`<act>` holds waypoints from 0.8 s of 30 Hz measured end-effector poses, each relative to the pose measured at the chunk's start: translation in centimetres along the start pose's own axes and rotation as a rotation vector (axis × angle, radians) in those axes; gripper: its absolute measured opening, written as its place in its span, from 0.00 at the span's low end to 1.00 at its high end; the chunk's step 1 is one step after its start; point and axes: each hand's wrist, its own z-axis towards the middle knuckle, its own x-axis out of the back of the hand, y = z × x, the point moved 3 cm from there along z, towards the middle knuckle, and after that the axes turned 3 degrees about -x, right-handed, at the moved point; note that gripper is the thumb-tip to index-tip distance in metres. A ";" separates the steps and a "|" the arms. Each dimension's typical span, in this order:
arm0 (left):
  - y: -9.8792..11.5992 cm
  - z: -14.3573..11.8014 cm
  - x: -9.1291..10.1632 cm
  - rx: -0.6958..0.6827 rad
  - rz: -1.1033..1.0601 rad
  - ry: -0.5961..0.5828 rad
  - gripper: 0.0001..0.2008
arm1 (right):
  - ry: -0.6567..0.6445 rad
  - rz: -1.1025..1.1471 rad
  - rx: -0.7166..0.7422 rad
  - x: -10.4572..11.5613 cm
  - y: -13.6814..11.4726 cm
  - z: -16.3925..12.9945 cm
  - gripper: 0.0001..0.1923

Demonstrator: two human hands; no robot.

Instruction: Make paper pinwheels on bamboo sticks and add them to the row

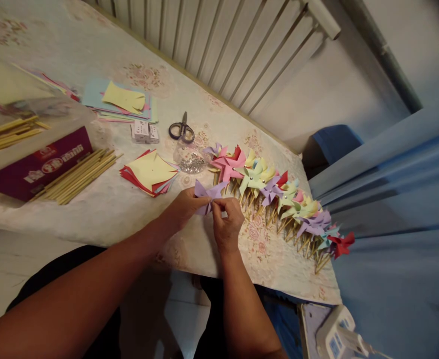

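A counter [103,209] draped in a pale floral cloth is standing along a white ribbed radiator, and a person is sitting at its near edge. Both hands are working a lilac paper pinwheel [209,195] just above the cloth: the left hand [184,207] is pinching its folded centre between thumb and fingers, while the right hand [226,219] is closing its fingertips on the same centre from the other side. Just right of that pinwheel, a long row of finished pinwheels [279,199] in pink, green, yellow, purple and red is lying on wooden sticks, so many look already done. Left of the pinwheel, a stack of cut coloured paper squares [150,172] and a bundle of bare wooden sticks [79,174] are waiting, suggesting more are left. Beyond the pinwheel, black-handled scissors [182,130] and a small heap of silvery pins [191,162] are lying
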 end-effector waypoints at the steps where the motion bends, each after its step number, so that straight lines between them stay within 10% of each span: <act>1: 0.0 0.0 0.0 0.001 -0.002 -0.005 0.12 | 0.000 0.000 0.005 0.0 0.0 0.0 0.10; 24: 0.1 -0.1 0.4 -0.112 0.258 0.013 0.12 | -0.045 0.036 -0.002 -0.3 0.2 0.0 0.10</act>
